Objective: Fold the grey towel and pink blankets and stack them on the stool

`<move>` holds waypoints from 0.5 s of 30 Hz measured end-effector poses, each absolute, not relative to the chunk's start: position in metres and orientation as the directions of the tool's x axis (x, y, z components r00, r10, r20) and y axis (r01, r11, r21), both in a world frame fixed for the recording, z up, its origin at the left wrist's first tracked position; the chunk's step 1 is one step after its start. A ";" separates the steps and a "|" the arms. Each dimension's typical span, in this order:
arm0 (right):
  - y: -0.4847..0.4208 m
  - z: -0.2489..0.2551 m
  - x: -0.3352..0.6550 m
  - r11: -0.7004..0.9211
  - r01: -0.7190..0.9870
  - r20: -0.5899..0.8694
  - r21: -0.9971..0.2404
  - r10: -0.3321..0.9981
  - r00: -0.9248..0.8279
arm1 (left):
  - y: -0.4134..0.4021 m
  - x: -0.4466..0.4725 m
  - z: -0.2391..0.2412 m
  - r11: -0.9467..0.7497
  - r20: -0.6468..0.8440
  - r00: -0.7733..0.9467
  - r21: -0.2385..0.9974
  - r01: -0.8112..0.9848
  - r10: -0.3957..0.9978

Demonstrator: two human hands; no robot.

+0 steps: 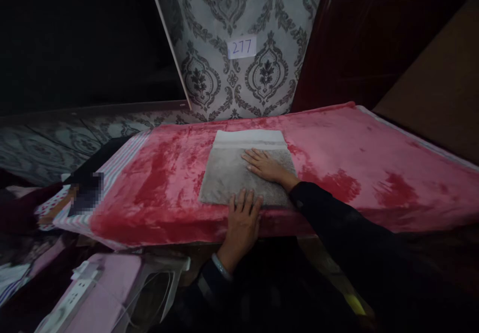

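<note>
A grey plush cloth (228,171) with a pale strip along its far edge lies flat on a red and pink plush cover (179,163). Near the middle of the cloth, toward its right side, my right hand (264,165) rests palm down with fingers spread. At the cloth's near edge my left hand (243,218) lies with its fingertips on the grey pile, fingers stretched and slightly apart. Neither hand grips anything. The palms hide parts of the cloth beneath them.
Behind the table stands a patterned wall with a paper label (242,47) reading 277. A dark screen (86,39) is at the left. Another person's arm (56,206) reaches in at the left edge. A power strip (73,298) with cables lies on a pink stool (108,283) below.
</note>
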State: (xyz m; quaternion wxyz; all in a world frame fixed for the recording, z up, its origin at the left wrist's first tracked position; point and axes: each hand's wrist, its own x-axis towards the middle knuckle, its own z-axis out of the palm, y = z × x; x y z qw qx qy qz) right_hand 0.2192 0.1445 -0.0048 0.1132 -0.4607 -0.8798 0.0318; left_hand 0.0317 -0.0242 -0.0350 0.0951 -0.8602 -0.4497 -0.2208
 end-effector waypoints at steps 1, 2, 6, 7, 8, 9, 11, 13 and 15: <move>0.145 -0.004 0.219 0.572 0.803 0.152 -0.167 0.820 -0.552 | -0.026 0.029 -0.036 -0.583 0.483 0.494 0.042 0.812 0.723; 0.145 -0.002 0.219 0.567 0.804 0.130 -0.177 0.824 -0.552 | -0.027 0.025 -0.035 -0.596 0.499 0.494 0.057 0.801 0.712; 0.134 0.002 0.213 0.515 0.826 0.011 -0.232 0.850 -0.527 | -0.010 0.009 -0.017 -0.619 0.559 0.439 0.179 0.764 0.703; 0.126 0.002 0.210 0.511 0.826 -0.003 -0.238 0.850 -0.527 | -0.002 0.005 -0.010 -0.598 0.560 0.412 0.194 0.778 0.719; 0.118 0.002 0.207 0.516 0.823 -0.001 -0.239 0.847 -0.532 | 0.007 0.001 -0.002 -0.566 0.548 0.390 0.195 0.801 0.740; 0.107 0.001 0.204 0.526 0.818 0.014 -0.233 0.843 -0.538 | 0.016 -0.003 0.004 -0.527 0.517 0.375 0.182 0.830 0.769; 0.085 -0.002 0.199 0.538 0.818 0.057 -0.204 0.840 -0.539 | 0.033 -0.008 0.012 -0.442 0.408 0.356 0.138 0.886 0.841; 0.062 -0.006 0.194 0.536 0.827 0.102 -0.171 0.844 -0.527 | 0.044 -0.010 0.013 -0.356 0.294 0.317 0.089 0.930 0.902; 0.041 -0.012 0.192 0.532 0.833 0.146 -0.150 0.846 -0.513 | 0.048 -0.011 0.008 -0.293 0.229 0.277 0.039 0.955 0.933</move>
